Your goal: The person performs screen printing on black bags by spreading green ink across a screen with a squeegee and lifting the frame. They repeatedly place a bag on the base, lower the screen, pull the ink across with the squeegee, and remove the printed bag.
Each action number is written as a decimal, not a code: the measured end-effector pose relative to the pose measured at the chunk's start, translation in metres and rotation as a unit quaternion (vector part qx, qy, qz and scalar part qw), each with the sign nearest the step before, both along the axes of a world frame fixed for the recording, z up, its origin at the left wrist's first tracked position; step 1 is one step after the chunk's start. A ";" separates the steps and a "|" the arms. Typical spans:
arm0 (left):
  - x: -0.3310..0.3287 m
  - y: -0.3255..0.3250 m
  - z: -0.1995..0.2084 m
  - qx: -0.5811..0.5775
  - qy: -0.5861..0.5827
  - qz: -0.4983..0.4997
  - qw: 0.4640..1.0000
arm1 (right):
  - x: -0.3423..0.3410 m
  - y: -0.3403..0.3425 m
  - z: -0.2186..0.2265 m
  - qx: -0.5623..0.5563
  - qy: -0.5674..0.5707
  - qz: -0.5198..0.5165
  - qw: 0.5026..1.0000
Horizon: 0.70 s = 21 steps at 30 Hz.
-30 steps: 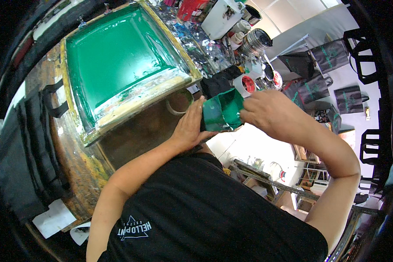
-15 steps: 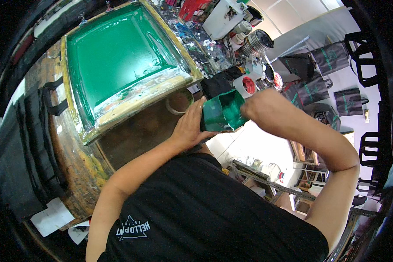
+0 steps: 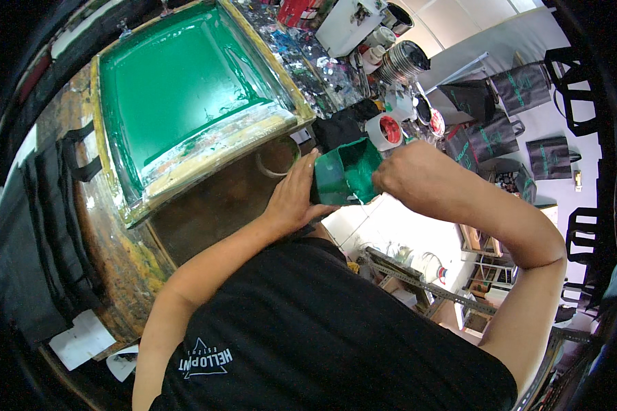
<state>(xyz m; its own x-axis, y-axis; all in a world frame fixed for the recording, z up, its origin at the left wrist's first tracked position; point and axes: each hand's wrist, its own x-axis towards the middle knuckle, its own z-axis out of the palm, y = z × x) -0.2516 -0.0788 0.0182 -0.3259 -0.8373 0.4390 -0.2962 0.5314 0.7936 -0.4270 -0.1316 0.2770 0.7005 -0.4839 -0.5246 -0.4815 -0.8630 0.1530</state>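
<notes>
My left hand (image 3: 291, 195) is wrapped round a square-sided, translucent container (image 3: 330, 179) coated inside with green ink, its mouth tilted toward the right. At that mouth, my right hand (image 3: 415, 172) is closed in a fist; whatever it grips is hidden by the fingers and the container's wall. To the left of both hands lies a screen-printing frame (image 3: 219, 154), its mesh (image 3: 178, 85) covered with glossy green ink and its near edge taped and smeared.
Black fabric bags (image 3: 41, 240) are stacked along the left of the wooden table (image 3: 127, 264). A roll of tape (image 3: 275, 161) lies under the frame's near edge. Beyond the hands are a white tub with red ink (image 3: 385, 131), a stack of lids (image 3: 404, 63) and a white container (image 3: 349, 26). Printed bags (image 3: 552, 157) hang at right.
The container and my left hand have shifted slightly left, and the container's angle has changed a little. My right fist has moved slightly left with it. The view has shifted slightly.
</notes>
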 end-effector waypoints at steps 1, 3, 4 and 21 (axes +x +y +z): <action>0.000 0.000 0.000 -0.005 0.001 0.001 1.000 | 0.001 0.000 0.001 0.062 -0.014 0.021 0.998; 0.001 0.001 0.001 -0.009 0.000 0.000 1.000 | 0.002 -0.002 0.004 -0.093 -0.194 0.000 0.977; 0.001 0.001 0.001 -0.010 0.000 -0.001 1.000 | 0.002 -0.002 0.004 -0.138 -0.094 -0.026 0.986; 0.001 0.000 0.000 -0.014 -0.006 0.003 1.000 | -0.001 0.005 0.003 0.098 0.052 -0.002 0.994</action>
